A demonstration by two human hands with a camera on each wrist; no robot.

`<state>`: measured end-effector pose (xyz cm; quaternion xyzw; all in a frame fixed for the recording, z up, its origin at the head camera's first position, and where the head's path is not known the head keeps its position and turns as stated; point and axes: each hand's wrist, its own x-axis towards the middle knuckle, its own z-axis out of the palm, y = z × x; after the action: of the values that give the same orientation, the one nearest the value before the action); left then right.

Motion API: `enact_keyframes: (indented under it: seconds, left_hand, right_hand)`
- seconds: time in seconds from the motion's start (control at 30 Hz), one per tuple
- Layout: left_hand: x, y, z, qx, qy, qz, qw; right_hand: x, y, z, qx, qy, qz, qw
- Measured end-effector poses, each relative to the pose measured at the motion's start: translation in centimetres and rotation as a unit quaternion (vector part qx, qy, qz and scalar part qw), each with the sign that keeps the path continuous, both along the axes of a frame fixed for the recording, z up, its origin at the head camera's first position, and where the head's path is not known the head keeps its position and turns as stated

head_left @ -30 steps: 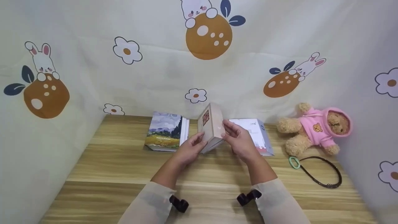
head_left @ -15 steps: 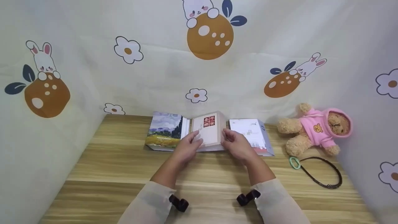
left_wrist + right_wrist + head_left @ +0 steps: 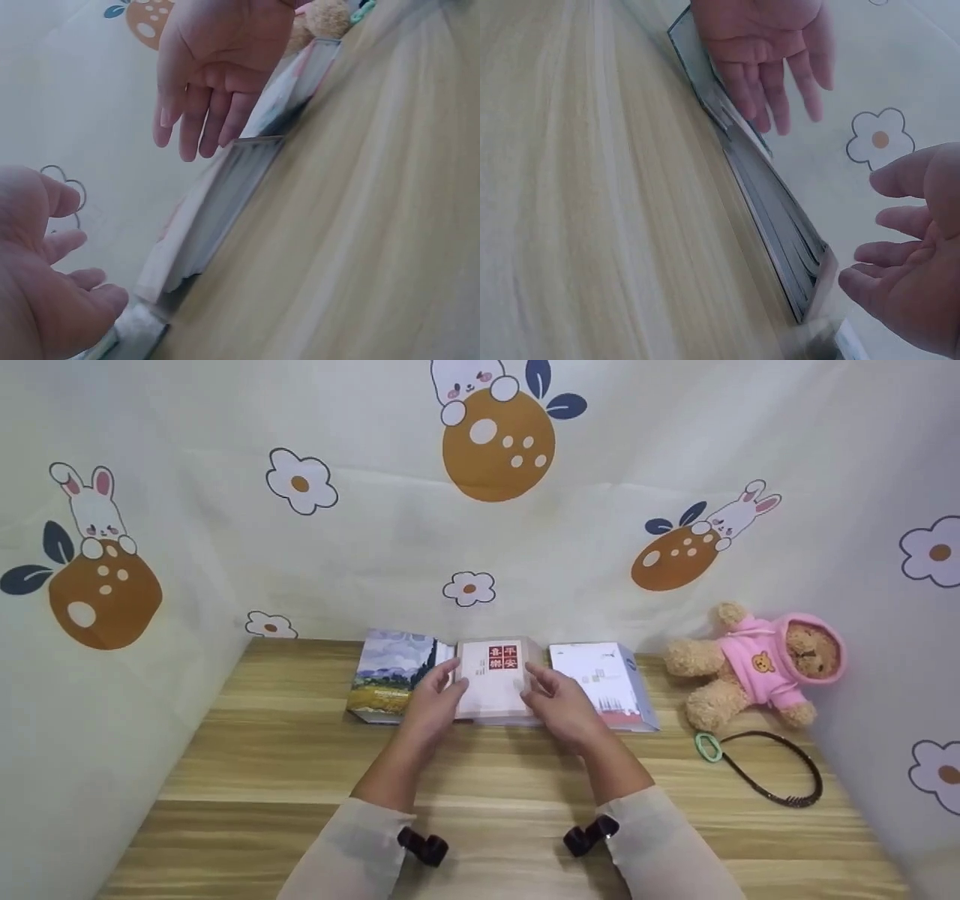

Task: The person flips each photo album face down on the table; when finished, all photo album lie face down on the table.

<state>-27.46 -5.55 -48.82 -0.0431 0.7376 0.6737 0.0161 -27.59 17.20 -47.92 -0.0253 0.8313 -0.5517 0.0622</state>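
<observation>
A thick cream book [image 3: 487, 694] with a red square of characters on its cover lies flat in the middle of a row of three. To its left lies a book with a painted landscape cover [image 3: 382, 679], and to its right a white book with a grey spine [image 3: 589, 671]. My left hand [image 3: 429, 706] hovers at the cream book's left side, over the landscape book's edge, fingers loosely spread. My right hand [image 3: 564, 706] is at the cream book's right side. Both wrist views show the left hand [image 3: 765, 37] and right hand [image 3: 225, 52] holding nothing.
A teddy bear in a pink hoodie [image 3: 765, 664] lies right of the books. Near it are a dark headband [image 3: 810, 757] and a green hair tie [image 3: 707, 747]. A printed cloth [image 3: 375, 555] hangs behind the wooden table [image 3: 262, 765].
The cream book was held tilted up, then lowered between the other two, and now lies flat. Both hands have let go of it; the left has moved left.
</observation>
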Motion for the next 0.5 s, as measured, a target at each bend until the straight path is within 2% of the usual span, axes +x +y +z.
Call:
enact_keyframes:
  seconds: [0.13,0.27,0.4,0.5]
  left_hand:
    - [-0.4,-2.5,1.0,0.004,0.019,0.049,0.9986]
    - [-0.3,-5.6,1.4,-0.004,0.025,0.090,0.9956]
    - [0.2,-8.5,1.7,-0.021,0.017,0.113,0.9933]
    - [0.3,-10.3,1.7,-0.018,0.018,0.118,0.9927]
  right_hand:
    - [-0.2,-1.8,0.5,-0.050,0.013,-0.011,0.999]
    - [-0.5,-4.0,0.7,-0.103,0.032,0.017,0.994]
    - [-0.8,-6.3,1.0,-0.118,0.051,0.055,0.990]
    - [-0.9,-7.8,1.4,-0.107,0.052,0.082,0.990]
